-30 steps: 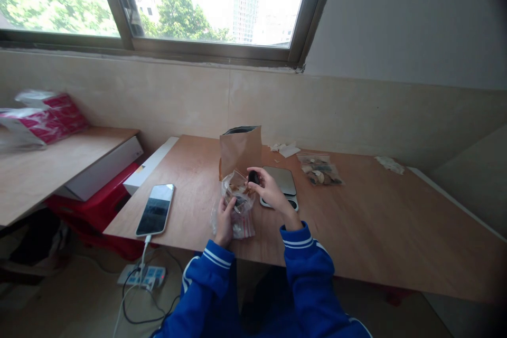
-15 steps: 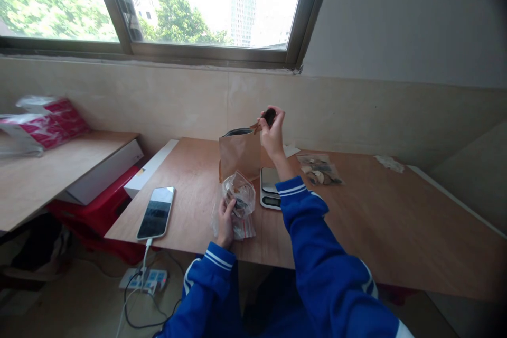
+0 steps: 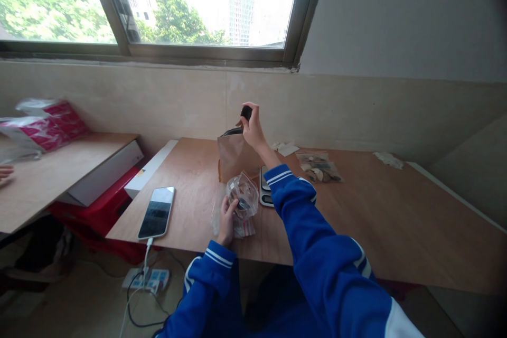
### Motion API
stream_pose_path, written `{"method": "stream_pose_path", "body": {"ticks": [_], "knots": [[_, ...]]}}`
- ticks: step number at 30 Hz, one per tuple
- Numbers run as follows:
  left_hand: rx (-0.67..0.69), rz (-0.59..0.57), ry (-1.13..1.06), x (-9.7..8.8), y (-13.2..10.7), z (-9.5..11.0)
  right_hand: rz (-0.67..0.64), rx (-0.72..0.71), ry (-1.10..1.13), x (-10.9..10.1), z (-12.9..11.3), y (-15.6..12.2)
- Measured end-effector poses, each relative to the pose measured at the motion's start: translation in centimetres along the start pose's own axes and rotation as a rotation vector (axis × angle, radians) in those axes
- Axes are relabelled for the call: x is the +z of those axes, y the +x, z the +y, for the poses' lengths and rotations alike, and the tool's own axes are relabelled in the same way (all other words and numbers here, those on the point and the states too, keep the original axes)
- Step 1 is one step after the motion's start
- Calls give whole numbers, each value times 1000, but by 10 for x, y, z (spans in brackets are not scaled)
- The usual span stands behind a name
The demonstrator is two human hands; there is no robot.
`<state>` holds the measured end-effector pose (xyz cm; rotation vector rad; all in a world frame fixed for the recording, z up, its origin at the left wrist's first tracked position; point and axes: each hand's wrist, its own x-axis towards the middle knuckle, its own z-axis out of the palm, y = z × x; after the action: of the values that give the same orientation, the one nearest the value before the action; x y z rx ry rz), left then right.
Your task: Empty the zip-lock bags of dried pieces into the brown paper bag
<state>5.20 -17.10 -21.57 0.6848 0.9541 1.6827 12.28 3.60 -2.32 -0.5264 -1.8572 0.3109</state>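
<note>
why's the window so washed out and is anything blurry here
In the head view, the window is overexposed by bright daylight, washing the sky to white; the wide lens bends the wooden table edges and darkens the top right corner, and the pink-and-white package at the left edge looks slightly soft.

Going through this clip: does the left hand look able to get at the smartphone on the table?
Probably yes: the left hand is close to the smartphone, with only bare plywood tabletop between them. However, it is holding the clear plastic bag, so it would likely need to let go first.
</note>
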Motion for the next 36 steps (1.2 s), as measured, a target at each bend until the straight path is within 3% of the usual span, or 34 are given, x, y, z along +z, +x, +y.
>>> {"method": "stream_pose_path", "body": {"ticks": [3, 8, 16, 25, 31, 34, 36], "knots": [[-39, 20, -37, 2, 0, 2, -9, 19, -27, 3, -2, -11], [-49, 16, -59, 1, 1, 0, -165, 97, -58, 4, -9, -25], [-46, 23, -71, -2, 2, -4, -212, 187, -148, -6, -21, -21], [-29, 12, -47, -4, 4, -6, -31, 168, -97, -10, -15, -20], [-30, 15, -39, -3, 4, -5, -92, 145, -78, -15, -11, -10], [-34, 15, -37, -3, 4, -3, -43, 115, -159, -19, -9, -6], [-44, 20, -36, -3, 3, -2, -78, 141, -240, -21, -5, -6]]}}
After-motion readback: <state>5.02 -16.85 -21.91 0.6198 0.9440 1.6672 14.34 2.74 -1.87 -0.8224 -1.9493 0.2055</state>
